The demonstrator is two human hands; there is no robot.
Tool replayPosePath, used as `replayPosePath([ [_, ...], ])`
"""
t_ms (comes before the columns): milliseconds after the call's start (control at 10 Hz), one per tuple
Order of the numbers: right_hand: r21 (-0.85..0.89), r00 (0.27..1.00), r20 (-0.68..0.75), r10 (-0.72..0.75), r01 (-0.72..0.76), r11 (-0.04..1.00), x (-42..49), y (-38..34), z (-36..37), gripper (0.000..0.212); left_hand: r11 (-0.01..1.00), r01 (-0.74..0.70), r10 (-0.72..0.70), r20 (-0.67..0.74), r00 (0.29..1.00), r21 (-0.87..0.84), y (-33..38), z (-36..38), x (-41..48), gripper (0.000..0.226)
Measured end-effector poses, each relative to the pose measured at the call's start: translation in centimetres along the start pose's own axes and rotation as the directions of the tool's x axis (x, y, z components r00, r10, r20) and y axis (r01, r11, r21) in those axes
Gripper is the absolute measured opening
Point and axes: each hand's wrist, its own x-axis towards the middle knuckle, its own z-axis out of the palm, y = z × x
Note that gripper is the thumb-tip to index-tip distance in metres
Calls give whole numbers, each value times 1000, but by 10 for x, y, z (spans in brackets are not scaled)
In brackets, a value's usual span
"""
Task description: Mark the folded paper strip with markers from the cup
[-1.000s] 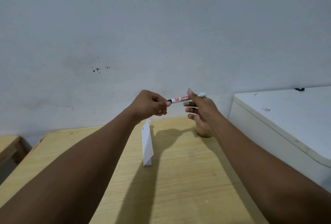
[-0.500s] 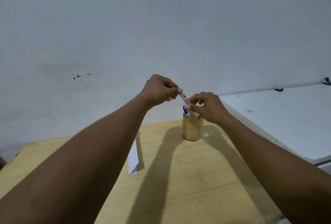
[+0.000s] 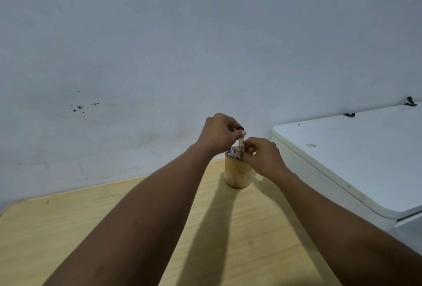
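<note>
Wooden cup [image 3: 237,174] stands on the table [image 3: 68,228] by the wall. Both hands pinch one marker [image 3: 241,144] upright over it, left hand [image 3: 220,133] on top, right hand [image 3: 262,155] lower down.

Setting: a plain room indoors, most likely in a home or a small office; I cannot tell which. Evidence, item by item. One bare wall [image 3: 205,45], painted pale grey-white, scuffed, with a small cluster of dark specks low on its left side. One light wooden table [image 3: 57,235] with visible grain, pushed against that wall, where I am working. One wooden cup [image 3: 237,174] of markers standing on the table near the wall. One white cabinet [image 3: 356,160] with a flat hinged lid, just beside the table on my right.
</note>
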Motion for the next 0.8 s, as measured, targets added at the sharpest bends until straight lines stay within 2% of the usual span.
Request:
replayPosePath([
  [200,-27,999,19,31,-30,999,-1,7,2,18,999,3,-4,26,1000,52,-8,13,5,21],
  [400,17,999,15,49,-50,999,-1,11,5,7,996,37,-42,63,997,83,-15,22,10,18],
  [600,50,1000,17,15,-16,999,-2,14,6,16,988,61,-81,136,987,145,-24,31,7,16],
  [800,121,999,38,4,-9,993,-3,8,-1,18,983,97,-116,112,987,158,-20,20,1,27],
])
